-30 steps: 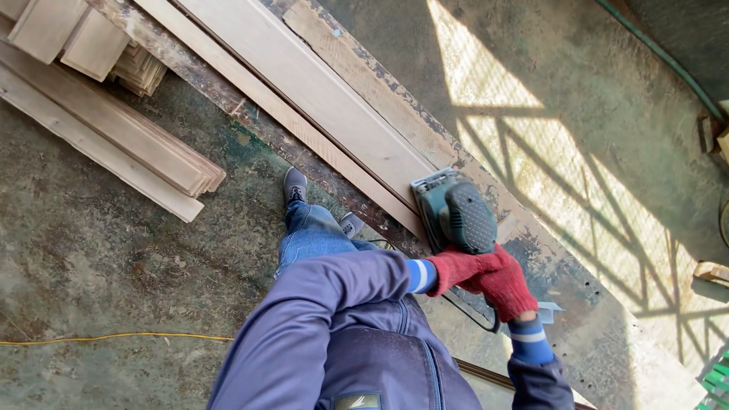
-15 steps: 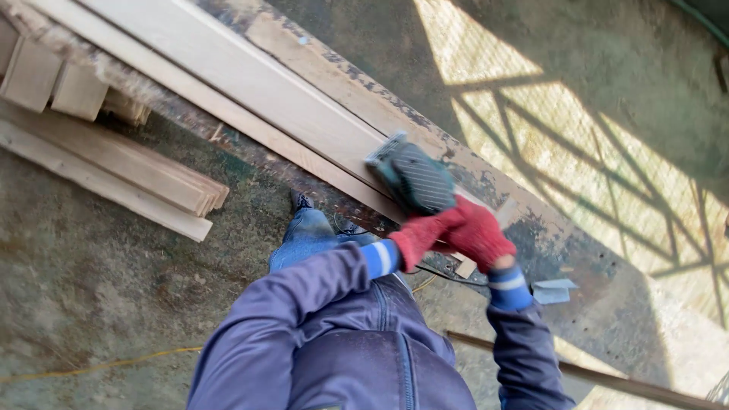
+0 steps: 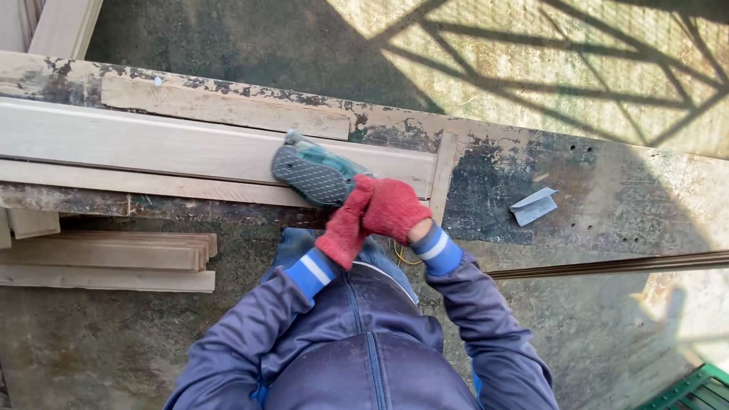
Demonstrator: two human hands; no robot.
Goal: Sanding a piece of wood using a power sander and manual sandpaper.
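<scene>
Hands in red gloves meet at the rear of a green sander (image 3: 317, 173): the right hand (image 3: 393, 209) is wrapped tight round its handle, and the left hand (image 3: 343, 228) is pressed against the same grip from the near side, fingers curled on it. Sander sits on a pale plank (image 3: 152, 144) lying along the bench (image 3: 607, 205), near the plank's right end and the bench's near edge. Grey paper scrap (image 3: 534, 206) lies on the bench further right, well apart; more planks (image 3: 106, 254) are stacked on the floor (image 3: 114, 342) below the near edge.
</scene>
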